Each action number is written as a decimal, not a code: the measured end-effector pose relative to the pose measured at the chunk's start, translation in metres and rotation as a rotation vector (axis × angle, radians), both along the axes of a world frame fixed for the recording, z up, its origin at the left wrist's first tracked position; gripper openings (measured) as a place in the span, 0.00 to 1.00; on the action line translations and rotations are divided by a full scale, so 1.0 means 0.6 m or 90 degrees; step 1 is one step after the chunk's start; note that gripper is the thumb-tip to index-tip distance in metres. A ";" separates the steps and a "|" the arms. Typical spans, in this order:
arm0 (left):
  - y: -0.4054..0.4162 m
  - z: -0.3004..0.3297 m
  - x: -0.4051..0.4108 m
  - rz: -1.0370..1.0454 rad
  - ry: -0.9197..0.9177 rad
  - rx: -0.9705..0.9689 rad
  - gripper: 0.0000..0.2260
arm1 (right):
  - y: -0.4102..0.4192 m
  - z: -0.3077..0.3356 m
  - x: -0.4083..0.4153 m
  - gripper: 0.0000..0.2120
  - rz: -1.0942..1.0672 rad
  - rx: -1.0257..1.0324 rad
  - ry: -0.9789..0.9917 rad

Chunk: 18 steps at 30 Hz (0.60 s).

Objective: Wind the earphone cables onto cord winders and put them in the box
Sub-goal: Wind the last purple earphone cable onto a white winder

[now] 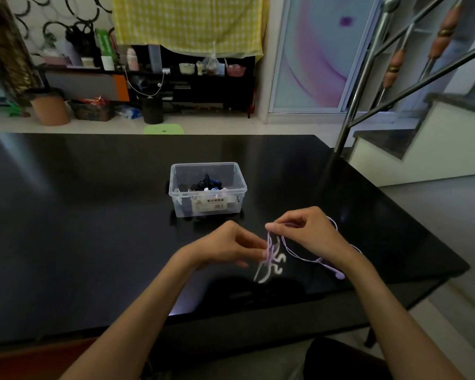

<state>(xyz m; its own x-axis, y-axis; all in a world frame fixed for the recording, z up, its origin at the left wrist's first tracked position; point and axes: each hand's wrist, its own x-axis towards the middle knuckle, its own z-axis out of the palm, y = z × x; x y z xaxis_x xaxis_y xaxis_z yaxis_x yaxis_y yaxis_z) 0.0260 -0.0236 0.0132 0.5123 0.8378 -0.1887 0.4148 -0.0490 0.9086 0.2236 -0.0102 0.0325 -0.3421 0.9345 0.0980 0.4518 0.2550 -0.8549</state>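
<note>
My left hand pinches a pale octopus-shaped cord winder just above the black table. A thin lilac earphone cable is pinched in my right hand right above the winder. The cable loops around behind that hand and trails down to an earbud lying on the table at the right. Behind both hands stands a clear plastic box with a label, holding several dark and pale wound earphones.
The glossy table ends close to my body and at the right, where a metal stair rail rises. Beyond the far edge are a green stool, bins and a cluttered low shelf.
</note>
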 end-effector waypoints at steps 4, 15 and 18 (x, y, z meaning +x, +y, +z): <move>-0.002 0.001 -0.003 0.004 -0.012 -0.006 0.12 | 0.002 0.002 0.015 0.03 0.001 -0.059 0.001; -0.008 0.018 -0.009 -0.012 0.005 -0.059 0.11 | 0.002 0.003 0.021 0.08 0.042 -0.128 0.045; -0.009 0.021 -0.008 -0.029 -0.001 -0.058 0.11 | 0.005 0.001 0.023 0.05 0.057 -0.135 0.021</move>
<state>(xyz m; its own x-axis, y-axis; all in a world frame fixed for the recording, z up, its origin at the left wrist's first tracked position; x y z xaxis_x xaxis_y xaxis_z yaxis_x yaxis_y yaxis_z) 0.0213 -0.0293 0.0256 0.5491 0.7932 -0.2632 0.4133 0.0161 0.9105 0.2371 -0.0072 0.0329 -0.4247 0.9013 -0.0847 0.4068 0.1064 -0.9073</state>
